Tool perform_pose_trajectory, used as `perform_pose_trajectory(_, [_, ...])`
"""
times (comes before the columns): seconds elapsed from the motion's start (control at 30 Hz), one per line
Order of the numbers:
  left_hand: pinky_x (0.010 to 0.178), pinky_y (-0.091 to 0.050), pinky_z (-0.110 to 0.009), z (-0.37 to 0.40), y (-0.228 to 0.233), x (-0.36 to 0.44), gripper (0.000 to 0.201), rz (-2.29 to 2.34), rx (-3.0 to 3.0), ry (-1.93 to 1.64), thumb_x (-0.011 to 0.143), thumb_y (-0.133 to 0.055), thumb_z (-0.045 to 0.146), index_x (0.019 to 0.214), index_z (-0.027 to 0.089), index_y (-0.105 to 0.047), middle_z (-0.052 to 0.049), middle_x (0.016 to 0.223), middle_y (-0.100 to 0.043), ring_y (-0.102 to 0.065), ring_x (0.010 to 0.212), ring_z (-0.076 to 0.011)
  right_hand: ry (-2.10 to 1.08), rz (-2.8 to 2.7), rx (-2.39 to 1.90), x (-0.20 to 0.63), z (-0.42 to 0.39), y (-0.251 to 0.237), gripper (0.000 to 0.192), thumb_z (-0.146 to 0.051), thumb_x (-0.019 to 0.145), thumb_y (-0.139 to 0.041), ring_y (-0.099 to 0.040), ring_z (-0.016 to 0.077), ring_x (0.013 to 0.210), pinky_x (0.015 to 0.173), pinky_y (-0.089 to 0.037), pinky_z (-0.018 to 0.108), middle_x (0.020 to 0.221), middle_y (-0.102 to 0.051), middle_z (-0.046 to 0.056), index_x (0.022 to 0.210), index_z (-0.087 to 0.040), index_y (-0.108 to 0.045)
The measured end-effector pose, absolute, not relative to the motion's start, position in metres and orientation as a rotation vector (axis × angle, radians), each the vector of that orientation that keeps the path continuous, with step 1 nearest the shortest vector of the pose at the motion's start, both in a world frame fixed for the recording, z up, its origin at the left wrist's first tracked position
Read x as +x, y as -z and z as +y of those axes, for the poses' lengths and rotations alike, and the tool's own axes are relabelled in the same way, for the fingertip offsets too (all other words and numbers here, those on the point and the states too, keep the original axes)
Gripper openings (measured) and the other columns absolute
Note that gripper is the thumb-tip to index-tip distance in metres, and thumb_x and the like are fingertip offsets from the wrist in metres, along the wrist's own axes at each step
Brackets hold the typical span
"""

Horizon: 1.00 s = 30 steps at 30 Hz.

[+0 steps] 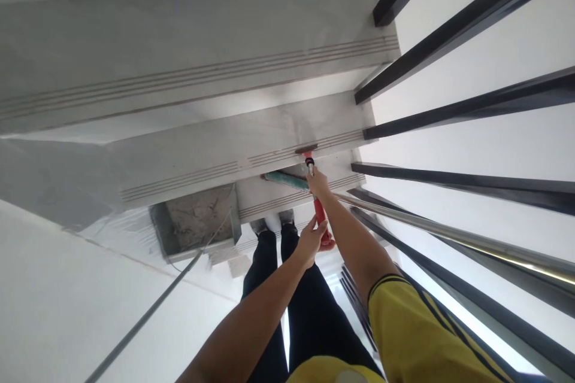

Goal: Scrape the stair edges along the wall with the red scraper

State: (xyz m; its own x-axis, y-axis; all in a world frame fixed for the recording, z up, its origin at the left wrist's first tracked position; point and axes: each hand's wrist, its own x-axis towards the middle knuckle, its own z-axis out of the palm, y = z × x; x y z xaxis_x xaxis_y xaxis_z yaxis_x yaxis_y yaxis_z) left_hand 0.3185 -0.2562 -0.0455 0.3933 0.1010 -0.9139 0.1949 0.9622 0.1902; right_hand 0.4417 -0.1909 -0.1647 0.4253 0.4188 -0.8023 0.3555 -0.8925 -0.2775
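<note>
The red-handled tool [318, 206] runs down from the person's hands toward the grey stair tread [251, 143], its flat head [306, 149] resting against the grooved nosing of the step. The right hand [318, 182] is closed round the upper shaft near a dark collar, the arm stretched along the steel handrail [449, 236]; the left hand [311, 240] is wrapped round the butt end of the handle, so the two grips sit apart along the shaft, which looks like a way to steer and press the head at arm's length. A green-sleeved rod [285, 179] lies across the step just beside the right hand; whether it belongs to the tool cannot be told. Below are black trousers and light shoes [272, 224], a patch of bare concrete [197, 221] under plastic sheeting, and dark balusters [471, 111] on the right. The head's working edge is too small to read, and a thin grey pole [148, 314] is cut off by the bottom edge.
</note>
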Motion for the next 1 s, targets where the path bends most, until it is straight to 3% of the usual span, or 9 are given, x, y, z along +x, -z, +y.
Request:
perform_pose_trajectory(0.33, [0.056,-0.054,-0.031,-0.242,0.041,0.326,0.046,1.191,0.293,0.096,0.071,-0.066,0.049,0.102,0.017,-0.056,-0.001,0.064,-0.053,-0.053,0.051,-0.0104,-1.463,-0.72,-2.612,0.452,-0.182,0.167,0.029,-0.028,0.09,-0.039,-0.062,0.0165,0.066,0.063,-0.051,0.027,0.088,-0.064,0.008,0.113,-0.015,-0.05])
perform_pose_trajectory(0.83, [0.055,-0.054,-0.031,-0.239,0.044,0.319,0.042,1.208,0.327,0.056,0.073,-0.065,0.049,0.097,0.016,-0.056,-0.002,0.065,-0.053,-0.055,0.051,-0.0114,-1.431,-0.733,-2.62,0.443,-0.171,0.163,0.031,-0.026,0.09,-0.04,-0.063,0.0176,0.07,0.068,-0.05,0.028,0.09,-0.064,0.009,0.117,-0.015,-0.049])
perform_pose_trajectory(1.0, [0.052,-0.054,-0.032,-0.226,0.043,0.326,0.041,1.197,0.313,0.085,0.073,-0.064,0.048,0.099,0.016,-0.056,-0.003,0.064,-0.054,-0.057,0.05,-0.0138,-1.545,-0.637,-2.582,0.451,-0.161,0.163,0.03,-0.028,0.09,-0.041,-0.06,0.0139,0.054,0.057,-0.049,0.026,0.089,-0.064,0.009,0.114,-0.014,-0.051])
